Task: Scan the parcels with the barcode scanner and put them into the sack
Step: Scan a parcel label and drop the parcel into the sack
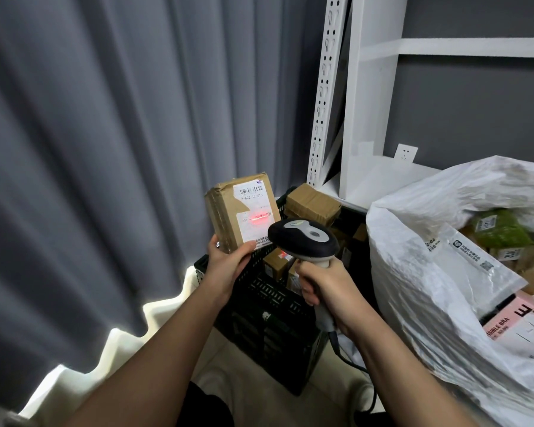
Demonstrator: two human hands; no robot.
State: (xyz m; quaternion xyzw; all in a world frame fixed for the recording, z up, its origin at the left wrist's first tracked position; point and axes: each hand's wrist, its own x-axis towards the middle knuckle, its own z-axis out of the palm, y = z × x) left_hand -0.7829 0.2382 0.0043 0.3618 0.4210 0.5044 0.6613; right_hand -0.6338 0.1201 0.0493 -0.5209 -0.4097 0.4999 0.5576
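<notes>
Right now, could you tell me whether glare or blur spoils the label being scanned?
Head view: the scanner's red line glares on the label's lower barcode on the cardboard parcel, washing it out; the upper barcode is soft but visible; the shelf frame bows from wide-angle distortion; bright light leaks under the curtain.

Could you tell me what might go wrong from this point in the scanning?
1. The left hand holds the cardboard parcel only by its bottom corner, so it could tip or slip into the black crate.
2. The scanner in the right hand casts its red line over the lower label, whose upper edge is torn; the read may fail.
3. The scanner's cable could snag on the crate.
</notes>
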